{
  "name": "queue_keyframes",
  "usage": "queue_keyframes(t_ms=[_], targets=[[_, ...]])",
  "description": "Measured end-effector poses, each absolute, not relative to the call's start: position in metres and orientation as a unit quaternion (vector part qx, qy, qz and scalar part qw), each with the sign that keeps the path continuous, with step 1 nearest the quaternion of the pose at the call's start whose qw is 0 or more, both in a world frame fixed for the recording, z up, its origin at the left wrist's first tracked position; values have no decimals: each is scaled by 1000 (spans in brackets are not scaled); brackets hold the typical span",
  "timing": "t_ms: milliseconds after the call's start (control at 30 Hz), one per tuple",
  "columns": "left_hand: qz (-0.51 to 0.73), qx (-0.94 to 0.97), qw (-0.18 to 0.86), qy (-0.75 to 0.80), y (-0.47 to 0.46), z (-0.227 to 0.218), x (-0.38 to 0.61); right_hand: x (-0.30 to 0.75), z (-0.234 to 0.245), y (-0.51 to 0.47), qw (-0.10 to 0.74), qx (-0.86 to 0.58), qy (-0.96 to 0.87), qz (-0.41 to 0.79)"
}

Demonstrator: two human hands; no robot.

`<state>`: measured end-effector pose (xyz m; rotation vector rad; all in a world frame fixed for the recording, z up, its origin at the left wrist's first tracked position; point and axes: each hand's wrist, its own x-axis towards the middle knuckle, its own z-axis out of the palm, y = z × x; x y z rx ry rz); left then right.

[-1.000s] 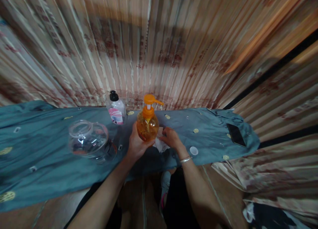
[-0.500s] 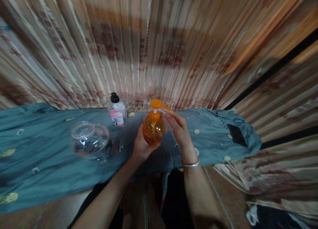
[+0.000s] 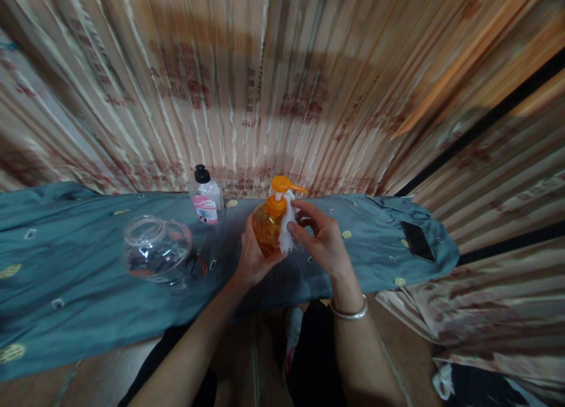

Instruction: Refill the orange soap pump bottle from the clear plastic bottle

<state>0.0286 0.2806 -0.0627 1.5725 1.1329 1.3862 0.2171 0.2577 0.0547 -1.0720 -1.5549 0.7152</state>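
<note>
My left hand (image 3: 249, 260) is wrapped round the lower body of an orange pump bottle (image 3: 268, 229), holding it upright above the teal cloth (image 3: 79, 289). The bottle's orange pump head (image 3: 282, 185) points right. My right hand (image 3: 320, 236) pinches a crumpled white tissue (image 3: 288, 227) and presses it against the bottle's right side, just under the spout. A silver bangle (image 3: 348, 313) sits on my right wrist.
A clear glass jar (image 3: 156, 254) lies on its side on the cloth, left of the bottle. A small clear bottle with a black cap and pink label (image 3: 206, 198) stands at the back. A black phone (image 3: 417, 241) lies far right. A striped curtain (image 3: 282, 89) hangs behind.
My right hand went from the cloth up to the pump head, then came down the bottle's side with the white tissue in it. The bottle rose slightly in my left hand.
</note>
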Motion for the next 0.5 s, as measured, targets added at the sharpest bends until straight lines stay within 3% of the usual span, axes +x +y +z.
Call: queue_keyframes(t_ms=[167,333,500], targets=[[527,622,415,404,277,-52,22,221,43,271,547,-453,-651,268],[542,601,400,429,279,-43,19,211,48,265,507,-445,-678,292],[559,569,363,482,282,-48,16,197,60,247,473,-485,-713,181]])
